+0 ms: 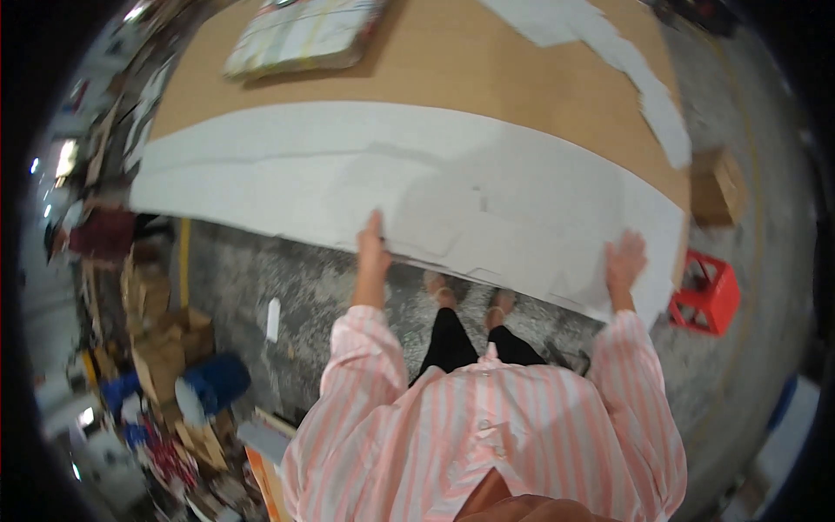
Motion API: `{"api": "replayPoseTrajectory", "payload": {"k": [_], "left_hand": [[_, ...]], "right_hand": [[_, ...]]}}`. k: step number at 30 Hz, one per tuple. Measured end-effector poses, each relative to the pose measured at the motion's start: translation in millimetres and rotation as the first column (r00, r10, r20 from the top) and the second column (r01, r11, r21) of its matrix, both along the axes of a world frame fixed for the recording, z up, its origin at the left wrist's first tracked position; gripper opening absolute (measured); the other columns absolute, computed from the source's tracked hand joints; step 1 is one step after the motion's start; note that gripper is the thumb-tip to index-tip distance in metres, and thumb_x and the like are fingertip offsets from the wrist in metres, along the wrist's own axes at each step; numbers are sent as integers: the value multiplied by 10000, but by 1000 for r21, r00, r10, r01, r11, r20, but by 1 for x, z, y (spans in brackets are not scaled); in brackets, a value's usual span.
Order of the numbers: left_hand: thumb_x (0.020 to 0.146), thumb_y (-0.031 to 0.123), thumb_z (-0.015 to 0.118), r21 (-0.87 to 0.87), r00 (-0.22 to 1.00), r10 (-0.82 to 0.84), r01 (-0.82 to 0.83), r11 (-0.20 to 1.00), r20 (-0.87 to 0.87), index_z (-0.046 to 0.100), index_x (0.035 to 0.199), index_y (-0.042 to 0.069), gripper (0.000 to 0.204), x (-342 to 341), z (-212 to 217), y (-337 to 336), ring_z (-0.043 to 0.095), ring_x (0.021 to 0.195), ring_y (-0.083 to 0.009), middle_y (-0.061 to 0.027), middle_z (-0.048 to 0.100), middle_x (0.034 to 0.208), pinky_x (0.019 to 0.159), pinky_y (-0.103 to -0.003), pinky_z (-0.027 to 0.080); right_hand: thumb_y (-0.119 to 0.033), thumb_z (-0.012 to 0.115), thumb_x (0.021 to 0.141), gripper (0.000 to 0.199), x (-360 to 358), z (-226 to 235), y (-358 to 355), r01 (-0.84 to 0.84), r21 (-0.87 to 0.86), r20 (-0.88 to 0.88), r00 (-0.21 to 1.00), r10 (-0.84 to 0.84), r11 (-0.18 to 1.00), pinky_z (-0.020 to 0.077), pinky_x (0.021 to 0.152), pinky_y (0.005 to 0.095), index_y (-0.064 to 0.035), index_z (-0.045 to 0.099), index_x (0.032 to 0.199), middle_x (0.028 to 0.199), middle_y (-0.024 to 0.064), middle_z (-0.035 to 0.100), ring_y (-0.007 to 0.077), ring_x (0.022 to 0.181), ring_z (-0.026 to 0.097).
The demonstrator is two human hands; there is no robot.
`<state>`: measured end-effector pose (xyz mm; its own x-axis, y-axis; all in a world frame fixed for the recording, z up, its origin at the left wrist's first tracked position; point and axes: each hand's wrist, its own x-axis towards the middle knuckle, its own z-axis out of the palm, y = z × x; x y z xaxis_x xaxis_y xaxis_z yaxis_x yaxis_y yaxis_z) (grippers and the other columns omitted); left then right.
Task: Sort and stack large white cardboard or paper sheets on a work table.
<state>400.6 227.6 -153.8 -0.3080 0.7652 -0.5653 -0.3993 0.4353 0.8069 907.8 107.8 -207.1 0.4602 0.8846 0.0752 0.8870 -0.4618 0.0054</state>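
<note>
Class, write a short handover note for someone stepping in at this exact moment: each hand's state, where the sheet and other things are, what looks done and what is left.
Left hand: gripping the near edge of the white sheet, thumb on top.
Right hand: flat on the sheet's near right corner, fingers spread.
The sheet lies across the front of the wooden table and overhangs its near edge. A flat bundle sits at the far left; a white paper strip runs along the far right.
A red crate and a cardboard box stand on the floor at right.
Done: sheet is on the table.
Left: it is not yet squared with the table; creases show.
</note>
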Motion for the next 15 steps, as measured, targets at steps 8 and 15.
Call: {"api": "replayPoseTrajectory", "payload": {"k": [8, 15], "left_hand": [[785, 258, 637, 15, 967, 107, -114, 993, 233, 489, 1100, -112, 508, -10, -13, -4, 525, 1000, -252, -166, 536, 1109, 861, -391, 418], [749, 152, 665, 12, 983, 43, -46, 999, 179, 477, 1121, -84, 479, -11, -15, 0, 535, 994, -269, -167, 554, 1074, 846, -402, 431]], "right_hand": [[-476, 425, 854, 616, -12, 11, 3, -49, 35, -16, 999, 49, 998, 112, 1013, 541, -206, 235, 1375, 1432, 107, 179, 327, 1312, 140], [-474, 425, 854, 615, -12, 9, 6, -53, 53, -12, 999, 53, 997, 113, 1014, 538, -212, 230, 1376, 1429, 106, 186, 324, 1310, 144]]}}
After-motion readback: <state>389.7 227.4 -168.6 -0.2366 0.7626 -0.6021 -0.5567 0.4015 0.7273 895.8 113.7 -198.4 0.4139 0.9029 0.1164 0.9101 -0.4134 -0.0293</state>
